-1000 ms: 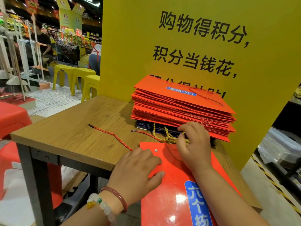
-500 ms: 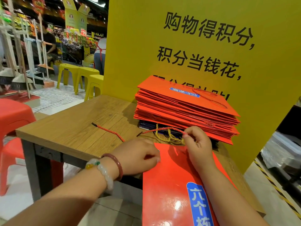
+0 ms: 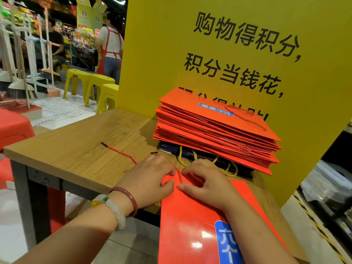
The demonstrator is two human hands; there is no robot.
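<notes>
Red paper bag (image 3: 190, 216) is laid flat on the wooden table (image 3: 76, 149), its lower part overhanging the near edge. Its top edge is pinched by the R hand (image 3: 205, 185): fingers curled over the rim, thumb pressed on the front face. The L hand (image 3: 150, 180) is curled tight on the red cord (image 3: 122, 153), w/ a short stretch shown btwn the two hands, right at the grip. Whether it is passed through the bag's hole can't be told. The rest of the cord is trailed out left of the grip across the table and ended in a black tip.

Just behind the grip, gold cord handles (image 3: 226, 168) of dark blue bags (image 3: 171, 147) are spread, close to the R knuckles. A stack of red bags (image 3: 209, 134) is piled on those, so the table beyond the grip is taken up. A yellow sign board (image 3: 171, 54) is stood behind the stack. Far left of the grip, a red stool (image 3: 13, 126) and yellow stools (image 3: 89, 80) are seen.
</notes>
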